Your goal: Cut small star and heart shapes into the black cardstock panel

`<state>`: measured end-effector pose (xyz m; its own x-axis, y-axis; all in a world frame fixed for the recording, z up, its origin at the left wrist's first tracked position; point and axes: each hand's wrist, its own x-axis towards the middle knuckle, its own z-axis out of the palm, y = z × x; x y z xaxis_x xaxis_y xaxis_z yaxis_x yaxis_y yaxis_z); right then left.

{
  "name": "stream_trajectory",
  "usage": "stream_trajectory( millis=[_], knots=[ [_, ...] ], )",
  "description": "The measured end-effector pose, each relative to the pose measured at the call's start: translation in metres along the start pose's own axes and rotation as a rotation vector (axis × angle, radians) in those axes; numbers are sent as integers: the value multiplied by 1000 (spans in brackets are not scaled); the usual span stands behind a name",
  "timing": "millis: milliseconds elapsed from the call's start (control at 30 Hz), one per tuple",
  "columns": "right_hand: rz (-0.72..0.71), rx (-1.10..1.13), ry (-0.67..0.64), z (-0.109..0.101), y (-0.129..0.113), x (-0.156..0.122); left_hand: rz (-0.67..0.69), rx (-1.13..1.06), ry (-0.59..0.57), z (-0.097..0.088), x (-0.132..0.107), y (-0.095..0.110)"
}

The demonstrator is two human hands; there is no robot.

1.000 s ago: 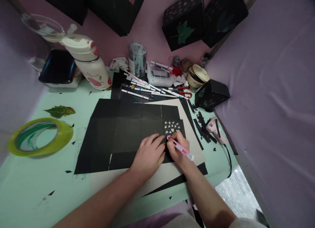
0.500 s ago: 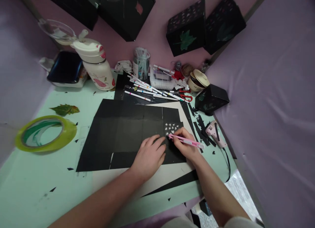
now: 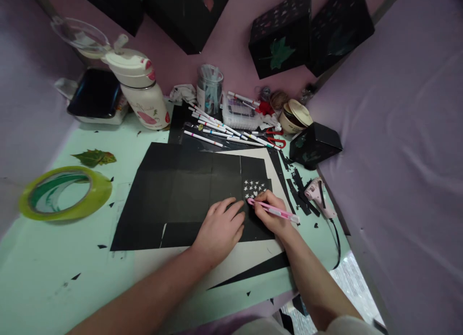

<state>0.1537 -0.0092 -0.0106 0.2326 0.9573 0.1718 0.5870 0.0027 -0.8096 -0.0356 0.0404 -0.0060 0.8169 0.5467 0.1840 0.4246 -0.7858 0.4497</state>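
Observation:
A large sheet of black card (image 3: 170, 190) with slits and fold lines lies over white paper (image 3: 231, 262). My left hand (image 3: 221, 226) rests flat on the card, its fingers spread. In my right hand (image 3: 271, 212) is a pink craft knife (image 3: 278, 210), held like a pen. Its tip meets the card just below rows of small white star shapes and a heart (image 3: 254, 188), which look cut through the black. The blade itself is too small to make out.
Behind the card lie white markers (image 3: 204, 138) and red-handled scissors (image 3: 278, 142). A pink glue gun (image 3: 320, 197) and black scraps (image 3: 300, 190) are at the right. Left stand yellow tape (image 3: 65, 193), a leaf (image 3: 94, 157) and a bottle (image 3: 144, 96). Black boxes (image 3: 280, 41) hang above.
The camera view has shifted slightly. My left hand stays in place on the card, and my right hand keeps the craft knife at nearly the same spot below the stars.

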Motion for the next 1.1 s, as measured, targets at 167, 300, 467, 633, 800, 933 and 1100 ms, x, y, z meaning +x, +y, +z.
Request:
stream_trajectory(
  millis=[167,300,467,633,800,933,1100],
  knots=[
    [-121,-50,-26,2,6,-2,5,0,13,1,0,0],
    [-289,-133,-68,3,10,-2,5,-2,17,1,0,0],
    [-355,-206,-94,3,9,-2,-1,-15,19,0,0,0],
    [-343,-211,-84,3,11,-3,-3,-22,21,0,0,0],
    [-367,-212,-72,4,12,-3,2,-13,23,0,0,0],
    [-379,-188,-91,4,12,-3,-6,-4,9,-1,0,1],
    [-354,-206,-84,4,11,-4,-2,-10,19,0,0,0]
  ],
)
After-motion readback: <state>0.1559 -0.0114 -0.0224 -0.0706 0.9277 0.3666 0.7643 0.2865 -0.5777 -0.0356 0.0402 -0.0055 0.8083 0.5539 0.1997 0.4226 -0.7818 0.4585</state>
